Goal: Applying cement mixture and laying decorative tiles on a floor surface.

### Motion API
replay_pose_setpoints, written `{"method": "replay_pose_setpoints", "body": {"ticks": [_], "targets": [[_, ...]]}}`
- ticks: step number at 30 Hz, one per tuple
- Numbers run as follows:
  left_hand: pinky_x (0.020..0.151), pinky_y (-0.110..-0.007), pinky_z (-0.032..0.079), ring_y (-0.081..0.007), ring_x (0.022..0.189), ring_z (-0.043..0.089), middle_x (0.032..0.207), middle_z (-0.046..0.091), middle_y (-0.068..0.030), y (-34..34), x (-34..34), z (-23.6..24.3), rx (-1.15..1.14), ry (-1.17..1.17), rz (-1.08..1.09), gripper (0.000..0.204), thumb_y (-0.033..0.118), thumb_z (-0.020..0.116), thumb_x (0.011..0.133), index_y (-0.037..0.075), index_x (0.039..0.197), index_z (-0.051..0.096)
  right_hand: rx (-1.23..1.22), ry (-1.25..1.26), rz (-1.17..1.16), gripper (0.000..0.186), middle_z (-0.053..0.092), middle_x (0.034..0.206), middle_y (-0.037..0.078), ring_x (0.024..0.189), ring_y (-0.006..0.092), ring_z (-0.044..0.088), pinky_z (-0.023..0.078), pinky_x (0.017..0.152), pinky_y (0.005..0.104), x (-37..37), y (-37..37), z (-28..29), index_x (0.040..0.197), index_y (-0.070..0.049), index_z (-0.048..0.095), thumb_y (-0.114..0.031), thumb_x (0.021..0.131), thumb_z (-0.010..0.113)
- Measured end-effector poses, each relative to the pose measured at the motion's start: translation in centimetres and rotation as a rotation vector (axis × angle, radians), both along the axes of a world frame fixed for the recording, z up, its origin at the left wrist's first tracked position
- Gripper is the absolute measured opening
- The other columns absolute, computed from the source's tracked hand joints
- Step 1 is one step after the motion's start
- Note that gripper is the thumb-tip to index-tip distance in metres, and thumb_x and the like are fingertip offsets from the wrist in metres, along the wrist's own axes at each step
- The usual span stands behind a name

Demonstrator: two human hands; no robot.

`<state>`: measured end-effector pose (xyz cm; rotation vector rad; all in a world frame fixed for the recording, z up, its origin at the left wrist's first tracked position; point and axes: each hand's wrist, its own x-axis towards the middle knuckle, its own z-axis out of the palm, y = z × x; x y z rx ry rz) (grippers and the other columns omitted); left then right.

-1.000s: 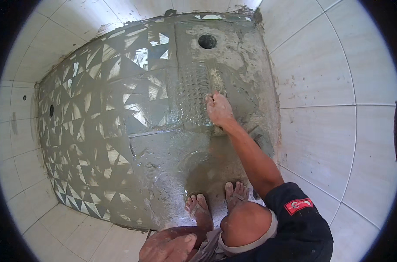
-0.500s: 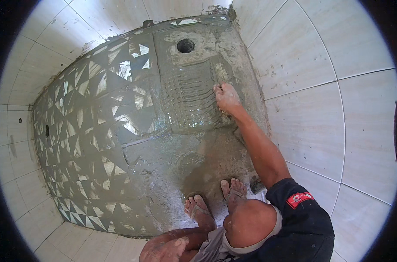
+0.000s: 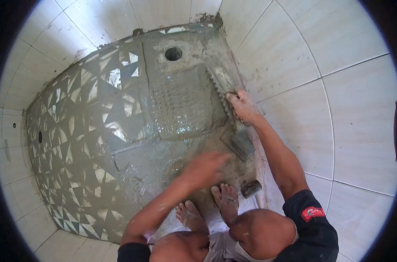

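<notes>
My right hand grips a notched trowel, its toothed edge along the right side of a square mortar bed marked with ridges. My left hand is motion-blurred over the floor below that bed, reaching rightward; I cannot make out its fingers. To its right lies a dark, flat grey piece, too unclear to name. Above the bed is a round drain hole. Patterned floor tiles, smeared with grey cement, cover the left side.
Cream tiled walls enclose the small floor, with mortar along their bottom edges. My sandalled feet stand in wet cement near the bottom. A short dark cylinder lies beside my right foot, close to the right wall.
My right hand and trowel have moved rightward toward the bed's edge and wall. My left hand has risen from beside my knee to over the floor ahead of my feet.
</notes>
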<state>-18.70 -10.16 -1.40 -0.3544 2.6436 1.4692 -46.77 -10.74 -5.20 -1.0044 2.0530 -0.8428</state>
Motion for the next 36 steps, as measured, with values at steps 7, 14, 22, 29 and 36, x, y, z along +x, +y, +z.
{"method": "replay_pose_setpoints", "body": {"ticks": [7, 14, 22, 29, 36], "targets": [[0.114, -0.050, 0.034, -0.0342, 0.135, 0.045, 0.136, 0.056, -0.0150, 5.3, -11.4, -9.6, -0.668, 0.368, -0.021, 0.049, 0.023, 0.057, 0.089, 0.010, 0.136, 0.056, -0.074, 0.386, 0.042, 0.047, 0.066, 0.104, 0.034, 0.101, 0.0535, 0.062, 0.050, 0.087, 0.0551, -1.1, -0.5, -1.1, 0.123, 0.001, 0.053, -0.036, 0.093, 0.058], [0.097, -0.044, 0.043, -0.0255, 0.105, 0.059, 0.106, 0.064, -0.0077, 5.9, -9.6, -8.6, -0.518, 0.329, -0.196, 0.026, 0.021, 0.059, 0.083, 0.011, 0.105, 0.067, 0.190, 0.376, 0.122, 0.046, 0.065, 0.102, 0.036, 0.100, 0.0530, 0.063, 0.049, 0.087, 0.0595, 2.3, -1.7, -1.0, 0.124, -0.001, 0.047, -0.035, 0.094, 0.057], [0.089, -0.043, 0.045, -0.0281, 0.103, 0.058, 0.107, 0.062, -0.0056, 2.3, 2.4, -4.8, -0.308, 0.111, 0.110, 0.046, 0.028, 0.080, 0.068, 0.014, 0.110, 0.065, 0.203, 0.517, 0.037, 0.036, 0.067, 0.089, 0.031, 0.087, 0.0498, 0.066, 0.052, 0.079, 0.0578, 0.2, -4.0, -3.6, 0.115, 0.002, 0.051, -0.027, 0.094, 0.057], [0.083, -0.042, 0.047, -0.0306, 0.098, 0.060, 0.105, 0.063, -0.0074, 1.4, 9.7, -3.0, -0.197, -0.114, 0.402, 0.061, 0.022, 0.088, 0.059, 0.012, 0.115, 0.066, 0.236, 0.528, -0.013, 0.038, 0.069, 0.104, 0.029, 0.101, 0.0453, 0.067, 0.053, 0.090, 0.0538, -3.0, -12.8, -4.2, 0.119, 0.003, 0.053, -0.026, 0.094, 0.056], [0.085, -0.045, 0.050, -0.0332, 0.095, 0.062, 0.100, 0.062, -0.0088, 1.7, 10.3, -3.3, -0.170, -0.160, 0.361, 0.061, 0.025, 0.087, 0.060, 0.012, 0.116, 0.066, 0.247, 0.563, -0.061, 0.037, 0.067, 0.117, 0.029, 0.113, 0.0432, 0.065, 0.051, 0.097, 0.0507, -6.2, -20.0, -5.0, 0.123, 0.004, 0.058, -0.016, 0.093, 0.050]]}}
